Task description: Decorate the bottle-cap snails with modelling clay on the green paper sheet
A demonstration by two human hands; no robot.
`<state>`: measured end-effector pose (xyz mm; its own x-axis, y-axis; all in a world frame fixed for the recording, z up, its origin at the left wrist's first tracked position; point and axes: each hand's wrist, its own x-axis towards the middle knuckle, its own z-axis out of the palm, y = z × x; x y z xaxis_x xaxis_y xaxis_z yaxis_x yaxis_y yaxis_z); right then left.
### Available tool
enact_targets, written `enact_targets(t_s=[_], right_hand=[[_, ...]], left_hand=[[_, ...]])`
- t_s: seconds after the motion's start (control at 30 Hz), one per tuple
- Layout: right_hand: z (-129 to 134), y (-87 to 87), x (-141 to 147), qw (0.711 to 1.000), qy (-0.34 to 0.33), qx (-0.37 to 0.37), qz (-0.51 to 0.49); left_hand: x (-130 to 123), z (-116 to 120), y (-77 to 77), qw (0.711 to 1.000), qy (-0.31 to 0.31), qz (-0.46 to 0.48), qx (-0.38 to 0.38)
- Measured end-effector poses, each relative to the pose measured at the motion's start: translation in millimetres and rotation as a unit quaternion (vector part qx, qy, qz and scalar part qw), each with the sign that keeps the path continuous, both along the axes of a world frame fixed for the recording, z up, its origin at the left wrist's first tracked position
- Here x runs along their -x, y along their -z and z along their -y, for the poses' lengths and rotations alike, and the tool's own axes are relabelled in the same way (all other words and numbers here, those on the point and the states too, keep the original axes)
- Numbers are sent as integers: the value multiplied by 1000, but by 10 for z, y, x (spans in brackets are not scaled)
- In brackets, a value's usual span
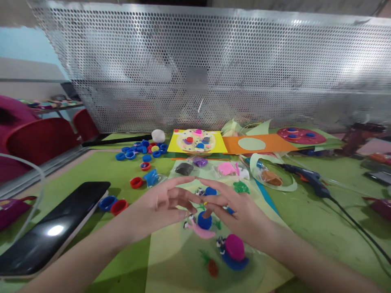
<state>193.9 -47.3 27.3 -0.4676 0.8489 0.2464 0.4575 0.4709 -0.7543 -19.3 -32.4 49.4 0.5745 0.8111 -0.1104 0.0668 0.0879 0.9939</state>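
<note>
Over a pale paper sheet, my left hand [166,203] and my right hand [236,209] meet at the fingertips. Their fingers are bent and pinched toward each other around a tiny yellow bit [205,203], too small to make out. Just beneath lies a clay snail with a pink body [201,232] and a blue cap shell [204,220]. Nearer me is a blue-bodied snail with a magenta shell [234,247], beside a small brown pineapple shape with green leaves [212,267]. Another blue cap [210,191] shows behind my fingers, partly hidden.
On the left lie a black phone [58,224] and several loose bottle caps [136,182]. Clay packets [227,168] sit beyond my hands, before a decorated yellow card [172,142]. To the right are a glue gun [308,179] and its cord. A perforated metal panel [152,61] stands behind.
</note>
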Motion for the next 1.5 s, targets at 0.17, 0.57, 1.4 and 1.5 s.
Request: enact_targets(t_s=[0.17,0.57,1.4,1.5], right_hand=[[-3,-29,14,1000,9,-10,11],[-26,17,4,999,-11,-35,13],[-124,-15,-58,984,129,-127,-3],[-194,7,-70,989,123,-65,-52]], left_hand=[[-9,5,37,1000,13,-7,-9],[-28,48,45,998,-2,-60,-15],[-40,17,42,997,-34,36,52],[-46,22,41,999,-36,31,11]])
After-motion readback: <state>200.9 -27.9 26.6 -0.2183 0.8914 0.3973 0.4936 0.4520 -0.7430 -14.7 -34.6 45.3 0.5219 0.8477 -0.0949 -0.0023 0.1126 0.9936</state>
